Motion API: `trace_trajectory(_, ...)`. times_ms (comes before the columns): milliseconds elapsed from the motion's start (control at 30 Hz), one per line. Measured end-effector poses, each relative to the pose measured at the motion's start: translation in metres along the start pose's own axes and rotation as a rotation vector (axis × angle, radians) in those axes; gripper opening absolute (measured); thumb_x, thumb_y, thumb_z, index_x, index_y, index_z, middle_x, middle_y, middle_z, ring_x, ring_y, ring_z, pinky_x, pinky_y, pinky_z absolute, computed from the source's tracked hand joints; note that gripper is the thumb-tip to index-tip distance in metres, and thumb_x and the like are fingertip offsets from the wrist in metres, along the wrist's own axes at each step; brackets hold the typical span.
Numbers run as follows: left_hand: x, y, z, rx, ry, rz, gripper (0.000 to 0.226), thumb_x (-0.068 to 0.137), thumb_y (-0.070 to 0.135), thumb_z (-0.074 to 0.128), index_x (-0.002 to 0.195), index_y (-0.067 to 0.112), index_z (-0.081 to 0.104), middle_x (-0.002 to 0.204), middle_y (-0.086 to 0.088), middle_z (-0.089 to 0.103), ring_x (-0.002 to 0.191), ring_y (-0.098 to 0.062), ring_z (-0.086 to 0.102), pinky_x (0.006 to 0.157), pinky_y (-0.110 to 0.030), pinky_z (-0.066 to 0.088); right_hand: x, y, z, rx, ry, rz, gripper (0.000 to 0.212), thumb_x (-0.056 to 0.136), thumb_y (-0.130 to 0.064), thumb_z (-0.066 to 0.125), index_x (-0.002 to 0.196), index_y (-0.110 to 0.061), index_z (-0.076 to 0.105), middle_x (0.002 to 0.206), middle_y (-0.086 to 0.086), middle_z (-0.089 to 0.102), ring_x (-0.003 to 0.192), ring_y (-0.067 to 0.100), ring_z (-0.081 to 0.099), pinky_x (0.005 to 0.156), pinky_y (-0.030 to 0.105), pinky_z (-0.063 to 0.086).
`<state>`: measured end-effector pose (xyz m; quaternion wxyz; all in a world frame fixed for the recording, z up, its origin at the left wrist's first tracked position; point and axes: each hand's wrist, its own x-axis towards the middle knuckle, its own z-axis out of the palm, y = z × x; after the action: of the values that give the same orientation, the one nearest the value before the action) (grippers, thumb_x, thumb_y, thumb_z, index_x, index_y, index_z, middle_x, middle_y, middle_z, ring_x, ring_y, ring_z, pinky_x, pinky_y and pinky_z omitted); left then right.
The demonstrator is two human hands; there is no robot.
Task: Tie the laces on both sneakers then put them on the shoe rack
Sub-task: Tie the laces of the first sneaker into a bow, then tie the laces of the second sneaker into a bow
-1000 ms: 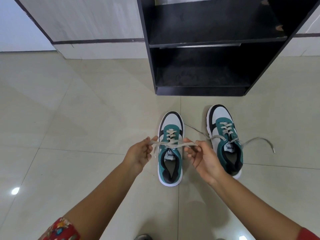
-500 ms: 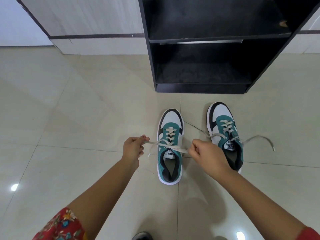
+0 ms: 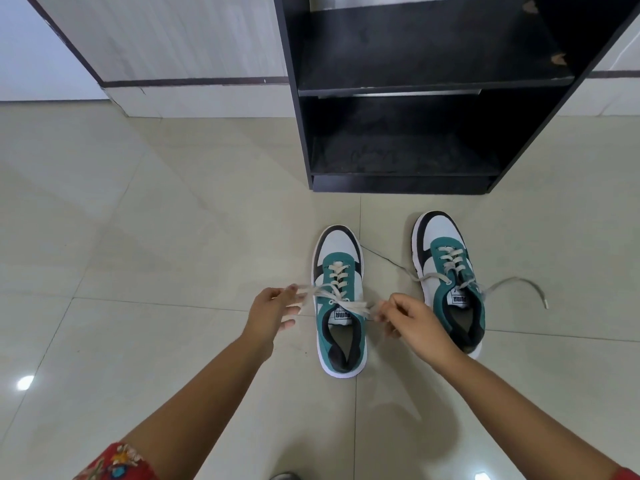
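Note:
Two teal, white and black sneakers stand side by side on the tiled floor, toes toward the black shoe rack (image 3: 429,88). Over the left sneaker (image 3: 341,306), my left hand (image 3: 273,315) pinches one cream lace end out to the left. My right hand (image 3: 412,320) pinches the other end to the right, so the lace (image 3: 353,305) stretches across the tongue. The right sneaker (image 3: 450,282) sits untied, its lace ends trailing loose on the floor to both sides. My right hand partly covers its inner side.
The rack has two open dark shelves, both without shoes, just beyond the sneakers. A pale wall panel with a dark strip (image 3: 194,81) runs behind on the left. Glossy beige floor tiles (image 3: 138,237) spread to the left and right.
My hands have drawn the left sneaker's lace ends apart sideways and lowered slightly. The left hand's fingers have loosened and spread a little. The right sneaker has not moved.

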<state>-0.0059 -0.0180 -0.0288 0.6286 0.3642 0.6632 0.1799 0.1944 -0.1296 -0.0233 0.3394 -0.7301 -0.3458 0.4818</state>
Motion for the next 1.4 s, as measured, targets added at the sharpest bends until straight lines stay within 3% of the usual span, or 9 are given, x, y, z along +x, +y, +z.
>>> trace_trajectory(200,-0.022,-0.007,0.019,0.306,-0.094,0.285,0.054,0.083,0.035,0.067,0.129,0.024,0.039,0.119,0.011,0.047,0.109,-0.013,0.046,0.091,-0.03,0.038,-0.006,0.007,0.006,-0.03,0.176,-0.04,0.016,0.093,-0.032,0.051,0.078,-0.026,0.054,0.09,-0.002,0.07,0.075,0.026,0.067,0.073,0.044,0.053)
trace_trajectory(333,-0.024,-0.004,0.029,0.499,-0.149,0.346,0.072,0.078,0.028,0.073,0.137,0.024,0.031,0.115,0.014,0.043,0.102,-0.012,0.049,0.087,-0.028,0.041,-0.006,0.009,-0.003,-0.121,0.054,0.027,0.008,0.091,-0.032,0.052,0.09,-0.025,0.057,0.097,-0.012,0.065,0.088,0.017,0.066,0.087,0.043,0.052)
trace_trajectory(467,-0.018,-0.008,0.033,0.842,-0.166,0.321,0.045,0.087,0.024,0.055,0.128,0.013,0.04,0.108,-0.002,0.063,0.087,-0.024,0.065,0.076,-0.036,0.057,-0.008,0.012,0.003,-0.148,-0.043,0.058,0.008,0.09,-0.036,0.052,0.092,-0.03,0.058,0.1,-0.014,0.065,0.094,0.014,0.065,0.091,0.04,0.05)
trace_trajectory(600,-0.015,0.004,0.028,1.127,-0.004,0.546,0.026,0.096,0.018,0.036,0.114,0.004,0.048,0.101,-0.017,0.066,0.086,-0.031,0.063,0.069,-0.031,0.045,-0.014,0.005,-0.003,-0.183,-0.065,0.011,0.01,0.091,-0.031,0.053,0.09,-0.026,0.062,0.091,-0.012,0.066,0.088,0.012,0.064,0.084,0.032,0.049)
trace_trajectory(867,0.01,0.015,-0.019,1.232,0.242,0.544,0.025,0.096,0.022,0.034,0.115,0.01,0.045,0.089,-0.011,0.064,0.072,-0.027,0.06,0.064,-0.034,0.05,-0.019,0.0,-0.023,-0.134,0.086,-0.064,0.013,0.09,-0.023,0.055,0.081,-0.024,0.064,0.08,-0.013,0.068,0.08,0.006,0.064,0.077,0.028,0.048)
trace_trajectory(1100,0.008,0.009,-0.021,1.137,0.195,0.417,0.05,0.089,0.02,0.041,0.136,0.012,0.028,0.102,-0.015,0.064,0.087,-0.035,0.062,0.069,-0.038,0.051,-0.025,-0.006,-0.046,-0.18,0.239,-0.103,0.014,0.09,-0.022,0.056,0.079,-0.025,0.063,0.085,-0.013,0.069,0.081,0.004,0.063,0.07,0.023,0.044)
trace_trajectory(1200,-0.005,0.016,-0.009,1.168,0.256,0.55,0.068,0.087,0.019,0.045,0.147,0.016,0.013,0.147,-0.016,0.035,0.129,-0.034,0.042,0.088,-0.044,0.047,-0.029,-0.003,-0.061,-0.349,0.418,-0.101,0.006,0.088,-0.026,0.058,0.082,-0.027,0.06,0.085,-0.009,0.065,0.078,0.014,0.061,0.065,0.032,0.044)
trace_trajectory(1267,-0.013,0.02,-0.001,1.173,0.256,0.743,0.068,0.086,0.015,0.05,0.146,0.015,0.019,0.156,-0.013,0.022,0.142,-0.032,0.025,0.106,-0.044,0.037,-0.029,0.005,-0.071,-0.458,0.489,-0.053,0.005,0.085,-0.027,0.06,0.089,-0.025,0.058,0.094,-0.003,0.06,0.081,0.019,0.057,0.065,0.033,0.043)
trace_trajectory(1400,-0.03,0.018,0.031,1.024,0.054,1.012,0.042,0.083,0.013,0.056,0.125,0.017,0.054,0.134,-0.002,0.056,0.119,-0.023,0.054,0.098,-0.041,0.048,-0.028,0.028,-0.09,-0.512,0.42,0.218,0.05,0.077,-0.037,0.068,0.118,-0.017,0.049,0.119,0.009,0.056,0.1,0.032,0.059,0.073,0.037,0.045)
